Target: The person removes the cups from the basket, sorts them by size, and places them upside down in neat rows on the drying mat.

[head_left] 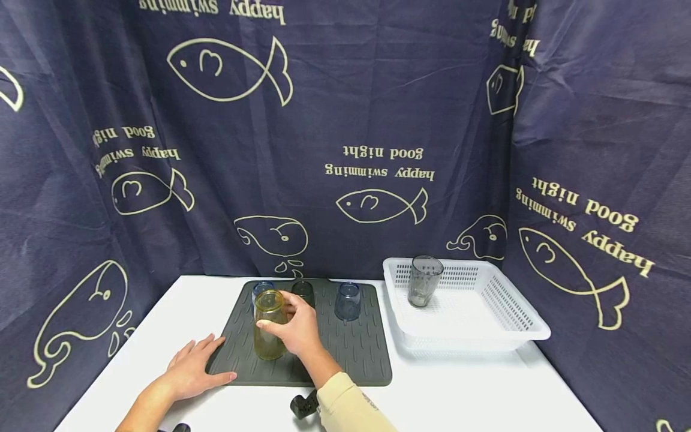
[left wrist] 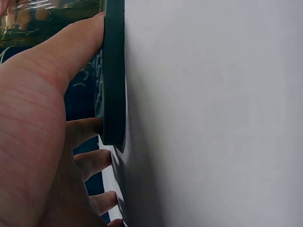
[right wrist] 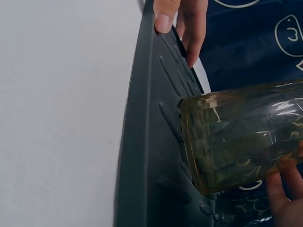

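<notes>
My right hand (head_left: 299,324) grips a tall amber drinking glass (head_left: 264,343) around its upper part, fingers behind and thumb in front. Its wide rim is down at the dark grey ridged drying mat (head_left: 356,354), as the right wrist view shows the glass (right wrist: 236,137) right at the mat's surface. At the mat's front left corner lies my left hand (head_left: 189,369), fingers spread. In the left wrist view its thumb (left wrist: 80,42) touches the mat's edge. Behind the amber glass are a blue glass (head_left: 263,288) and a dark glass (head_left: 304,291), both partly hidden.
Another blue glass (head_left: 348,302) stands upside down at the mat's back right. To the right, a white perforated basket (head_left: 469,342) holds a grey clear glass (head_left: 425,281), tilted. A black object (head_left: 304,406) lies beside my right sleeve. Dark fish-print curtains (head_left: 378,120) enclose the white table.
</notes>
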Motion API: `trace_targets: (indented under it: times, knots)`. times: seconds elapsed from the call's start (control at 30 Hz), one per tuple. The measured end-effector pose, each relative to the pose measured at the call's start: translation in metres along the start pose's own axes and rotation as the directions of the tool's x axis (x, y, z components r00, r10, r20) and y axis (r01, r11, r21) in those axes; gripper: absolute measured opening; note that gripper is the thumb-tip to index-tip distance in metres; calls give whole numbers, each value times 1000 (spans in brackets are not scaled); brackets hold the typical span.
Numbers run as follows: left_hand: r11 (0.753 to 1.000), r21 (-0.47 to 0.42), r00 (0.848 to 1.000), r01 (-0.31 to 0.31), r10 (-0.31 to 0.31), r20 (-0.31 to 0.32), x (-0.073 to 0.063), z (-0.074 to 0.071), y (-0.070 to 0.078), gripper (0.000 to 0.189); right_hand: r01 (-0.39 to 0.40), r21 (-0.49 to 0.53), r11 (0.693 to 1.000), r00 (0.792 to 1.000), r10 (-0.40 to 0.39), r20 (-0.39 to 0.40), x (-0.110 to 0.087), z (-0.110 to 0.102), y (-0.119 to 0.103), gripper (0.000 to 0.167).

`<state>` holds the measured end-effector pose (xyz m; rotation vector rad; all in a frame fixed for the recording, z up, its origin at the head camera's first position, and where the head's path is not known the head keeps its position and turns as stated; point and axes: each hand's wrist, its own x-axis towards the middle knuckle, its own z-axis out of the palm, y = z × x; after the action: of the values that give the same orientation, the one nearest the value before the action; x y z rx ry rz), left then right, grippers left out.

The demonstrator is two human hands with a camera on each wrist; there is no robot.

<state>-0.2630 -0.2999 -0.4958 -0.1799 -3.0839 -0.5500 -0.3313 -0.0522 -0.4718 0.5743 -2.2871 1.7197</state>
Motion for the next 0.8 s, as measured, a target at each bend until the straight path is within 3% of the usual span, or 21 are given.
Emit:
trace_targets:
  times: [0.57, 0.8]
  knots:
    - [1000, -8, 1000, -3, 3, -4, -3, -1, 2, 95, -14, 130, 991, 1000, 13, 5, -12, 0, -1, 67]
    - [1000, -12, 1000, -2, 1, -14, -3, -1, 2, 95, -14, 110, 994, 999, 10, 37, -17, -2, 0, 73]
